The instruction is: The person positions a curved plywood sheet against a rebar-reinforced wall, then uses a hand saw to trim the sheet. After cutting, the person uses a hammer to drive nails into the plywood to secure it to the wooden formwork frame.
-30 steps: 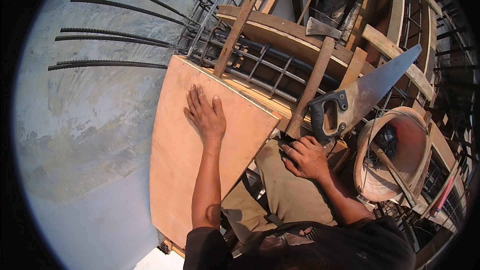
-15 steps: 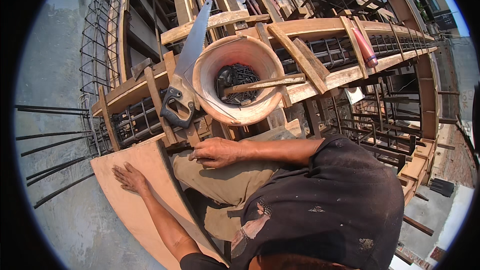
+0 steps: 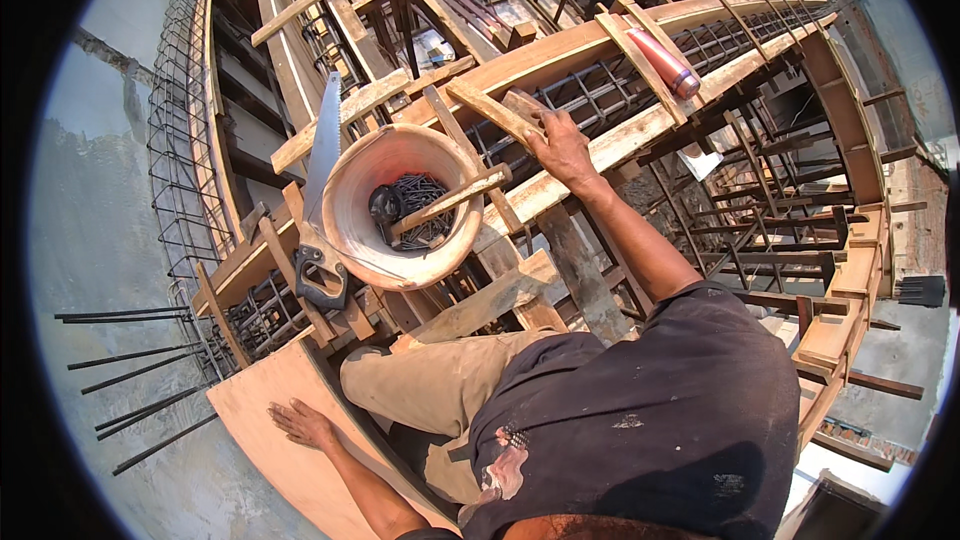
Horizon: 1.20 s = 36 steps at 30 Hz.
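My left hand (image 3: pixel 305 422) lies flat, fingers spread, on a pale plywood panel (image 3: pixel 262 398) at lower left. My right hand (image 3: pixel 560 148) is stretched out to the upper middle, fingers curled round a short wooden piece (image 3: pixel 525 102) beside a longer slat (image 3: pixel 485 108) on the formwork. Left of that hand sits a wide, pale bucket (image 3: pixel 350 190) holding many nails (image 3: pixel 425 202), a dark object (image 3: pixel 384 203) and a wooden stick (image 3: pixel 450 202) across it. A handsaw (image 3: pixel 323 145) with a black handle stands against the bucket's left side. A red cylinder (image 3: pixel 660 58) lies on slats farther right.
Timber formwork (image 3: pixel 625 150) with rebar cages (image 3: pixel 175 180) fills the upper and right areas, with gaps down to steel and props below. Loose rebar ends (image 3: pixel 130 360) jut over the grey concrete (image 3: pixel 110 190) at left. My trousered leg (image 3: pixel 420 375) rests beside the panel.
My right hand has moved from beside my leg, up and right, onto the wooden piece. The view has swung rightward. My left hand stays on the panel.
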{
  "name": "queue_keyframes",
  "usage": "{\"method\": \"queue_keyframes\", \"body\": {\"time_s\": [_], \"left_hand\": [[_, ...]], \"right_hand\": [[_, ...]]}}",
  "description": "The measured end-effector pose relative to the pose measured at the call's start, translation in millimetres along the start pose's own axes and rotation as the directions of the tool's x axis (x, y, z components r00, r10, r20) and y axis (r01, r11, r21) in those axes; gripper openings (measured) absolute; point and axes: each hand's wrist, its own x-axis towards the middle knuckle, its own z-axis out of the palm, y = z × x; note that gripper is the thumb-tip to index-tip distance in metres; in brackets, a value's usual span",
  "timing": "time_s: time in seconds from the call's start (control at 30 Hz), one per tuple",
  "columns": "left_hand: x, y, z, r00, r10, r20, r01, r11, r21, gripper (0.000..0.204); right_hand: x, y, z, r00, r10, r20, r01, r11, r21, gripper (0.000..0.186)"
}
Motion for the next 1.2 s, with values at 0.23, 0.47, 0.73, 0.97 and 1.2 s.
{"method": "queue_keyframes", "body": {"time_s": [0.23,0.47,0.73,0.97,1.2], "left_hand": [[-11.3,-1.1,2.1,1.000,0.022,0.012,-0.022,1.000,-0.004,0.071],[-9.2,-11.2,11.6,0.999,0.032,-0.014,-0.031,0.997,0.069,0.069],[-14.2,-16.3,22.2,0.998,0.055,-0.036,-0.054,0.998,0.026,0.068],[-21.1,11.6,-8.0,0.997,0.049,-0.060,-0.050,0.999,-0.019,0.065],[-36.6,13.7,-17.6,0.993,0.005,-0.115,-0.011,0.999,-0.049,0.063]], "right_hand": [[-15.3,38.6,41.5,0.992,-0.107,0.072,0.126,0.933,-0.338,0.058],[-7.2,44.2,45.3,0.985,-0.043,0.166,0.068,0.987,-0.148,0.055],[-12.3,29.8,55.3,0.984,-0.014,0.179,0.032,0.994,-0.100,0.067],[7.3,22.9,23.4,1.000,0.006,-0.030,-0.003,0.993,0.118,0.047],[-5.7,-122.2,-39.4,0.993,-0.113,-0.031,0.094,0.607,0.789,0.033]]}}
